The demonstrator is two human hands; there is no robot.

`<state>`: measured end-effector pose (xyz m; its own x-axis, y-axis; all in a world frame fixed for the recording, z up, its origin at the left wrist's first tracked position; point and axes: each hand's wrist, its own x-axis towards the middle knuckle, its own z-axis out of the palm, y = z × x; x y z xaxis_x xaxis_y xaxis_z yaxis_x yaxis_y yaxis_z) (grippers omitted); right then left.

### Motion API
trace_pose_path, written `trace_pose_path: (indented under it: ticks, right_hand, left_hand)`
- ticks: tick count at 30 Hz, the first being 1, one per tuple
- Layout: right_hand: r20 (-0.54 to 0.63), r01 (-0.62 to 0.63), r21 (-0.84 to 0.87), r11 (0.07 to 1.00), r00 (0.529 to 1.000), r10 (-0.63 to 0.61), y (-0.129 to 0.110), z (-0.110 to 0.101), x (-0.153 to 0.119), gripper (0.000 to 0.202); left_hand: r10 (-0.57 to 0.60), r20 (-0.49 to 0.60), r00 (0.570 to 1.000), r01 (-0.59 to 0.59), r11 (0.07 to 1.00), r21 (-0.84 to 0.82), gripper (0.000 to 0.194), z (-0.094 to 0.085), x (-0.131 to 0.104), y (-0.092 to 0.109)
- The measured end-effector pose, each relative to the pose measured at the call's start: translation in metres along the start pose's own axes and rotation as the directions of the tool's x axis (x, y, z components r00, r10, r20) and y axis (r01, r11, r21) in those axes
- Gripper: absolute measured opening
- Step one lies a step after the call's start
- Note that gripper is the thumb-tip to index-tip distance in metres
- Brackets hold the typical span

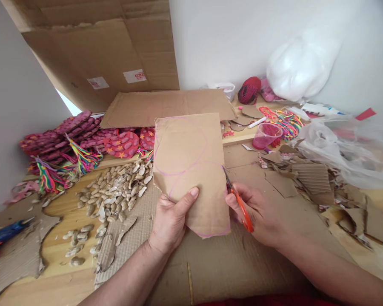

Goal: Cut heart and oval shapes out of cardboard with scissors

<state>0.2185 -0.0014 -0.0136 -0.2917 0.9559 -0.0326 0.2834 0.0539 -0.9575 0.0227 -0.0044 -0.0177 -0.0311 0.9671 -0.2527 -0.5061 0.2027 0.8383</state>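
Note:
My left hand [172, 214] grips the lower left edge of a piece of cardboard [191, 153], its thumb lying on the front face. Curved pink-purple lines are drawn on that piece. In my right hand [258, 212] is a pair of scissors [242, 208] with orange handles. The blades point up and to the left, with the tips at the cardboard's right edge. How far the blades are apart is hard to make out. Another cardboard sheet [166, 108], with faint pink lines, lies behind the held piece.
Peanuts and shells [118, 187] are heaped left of centre. A blue glue gun [6, 233] lies far left. Decorated pink pieces with tassels [79, 153] are stacked behind. Cardboard scraps [315, 178], a pink cup [266, 136], colourful cords [285, 123] and plastic bags [347, 144] fill the right.

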Motion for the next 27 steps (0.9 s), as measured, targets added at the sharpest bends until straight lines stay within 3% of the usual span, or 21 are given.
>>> trace_pose_path:
  ticks: [15, 27]
  right_hand:
    - [0.031, -0.043, 0.014, 0.999, 0.999, 0.043, -0.005, -0.001, 0.001, 0.049]
    - [0.035, -0.073, -0.080, 0.994, 0.997, 0.076, -0.003, -0.003, 0.001, 0.048]
  left_hand:
    - [0.015, -0.015, 1.000, -0.015, 1.000, 0.019, 0.057, -0.003, 0.003, 0.007]
    - [0.002, 0.003, 1.000, -0.002, 0.997, 0.073, 0.063, -0.007, 0.006, 0.014]
